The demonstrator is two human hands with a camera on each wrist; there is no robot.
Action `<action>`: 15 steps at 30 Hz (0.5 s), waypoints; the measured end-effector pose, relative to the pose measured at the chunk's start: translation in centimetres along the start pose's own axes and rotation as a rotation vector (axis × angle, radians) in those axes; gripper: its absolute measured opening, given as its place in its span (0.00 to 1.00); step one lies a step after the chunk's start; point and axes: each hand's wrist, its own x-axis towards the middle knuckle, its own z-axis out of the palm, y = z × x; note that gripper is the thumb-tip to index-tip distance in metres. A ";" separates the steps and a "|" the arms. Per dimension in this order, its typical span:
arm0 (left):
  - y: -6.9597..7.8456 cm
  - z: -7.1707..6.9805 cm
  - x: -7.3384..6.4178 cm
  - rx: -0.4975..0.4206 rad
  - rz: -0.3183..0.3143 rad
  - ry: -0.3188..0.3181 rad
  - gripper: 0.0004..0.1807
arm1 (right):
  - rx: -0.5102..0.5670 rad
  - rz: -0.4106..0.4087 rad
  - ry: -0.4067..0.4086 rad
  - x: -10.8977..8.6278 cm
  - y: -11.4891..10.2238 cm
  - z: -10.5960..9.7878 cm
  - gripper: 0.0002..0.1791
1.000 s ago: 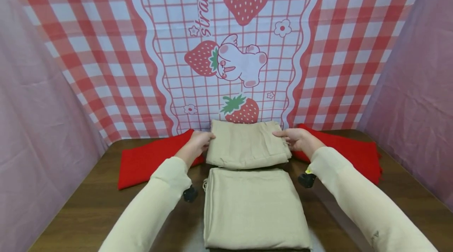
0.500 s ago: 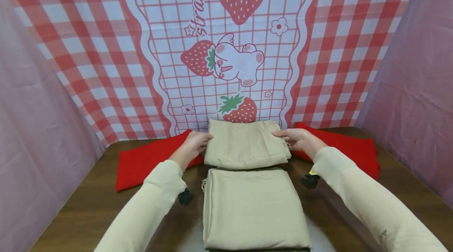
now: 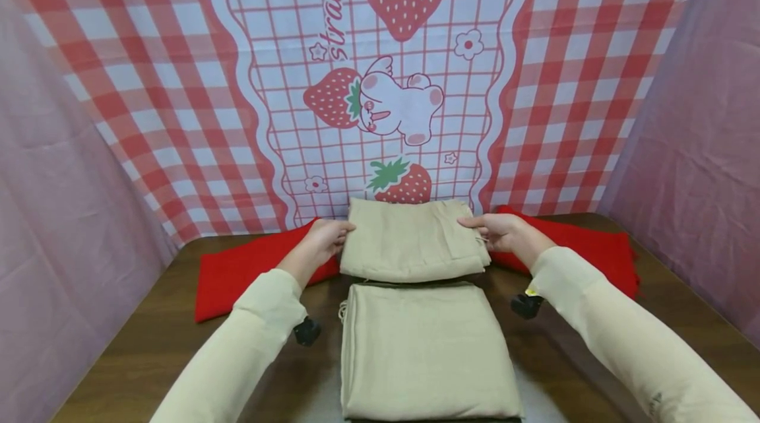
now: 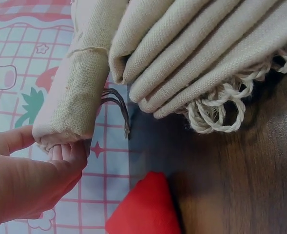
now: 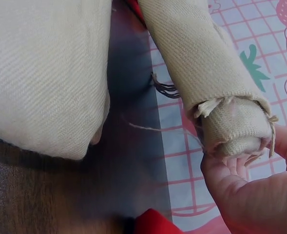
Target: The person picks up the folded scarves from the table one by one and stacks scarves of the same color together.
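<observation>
A smaller folded beige cloth point(image 3: 410, 241) stands tilted at the back of the table, between both hands. My left hand point(image 3: 323, 241) grips its left end, thumb on one face and fingers behind, as the left wrist view shows on the cloth's end point(image 4: 67, 107). At the opposite end my right hand point(image 3: 505, 235) pinches the cloth the same way; loose threads hang from that end point(image 5: 238, 126). Directly in front lies a larger folded beige cloth point(image 3: 427, 357), its layered folds point(image 4: 182, 58) and knotted fringe point(image 4: 219, 107) close up in the left wrist view.
Red folded cloths lie at the back left point(image 3: 237, 271) and back right point(image 3: 588, 258) of the brown wooden table point(image 3: 136, 324). A checked strawberry-print curtain point(image 3: 380, 80) hangs right behind the table's back edge. Pink drapes point(image 3: 53, 198) close off both sides.
Both hands keep their hold on the smaller beige cloth. Its left end has shifted slightly left with the left hand, and the head view has turned a little.
</observation>
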 end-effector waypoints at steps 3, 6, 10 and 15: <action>0.0 0.0 -0.2 -0.003 0.002 -0.015 0.06 | -0.009 -0.004 -0.002 -0.3 0.1 0.0 0.09; 0.1 0.0 -0.5 -0.008 0.001 -0.024 0.06 | -0.017 -0.011 -0.005 -0.6 0.2 0.0 0.10; 0.1 -0.2 -0.9 -0.008 -0.008 -0.035 0.06 | -0.016 -0.015 -0.019 -0.8 0.5 0.1 0.07; -0.2 -0.5 -1.3 -0.010 -0.022 -0.057 0.06 | 0.009 -0.012 -0.022 -1.3 0.8 0.3 0.07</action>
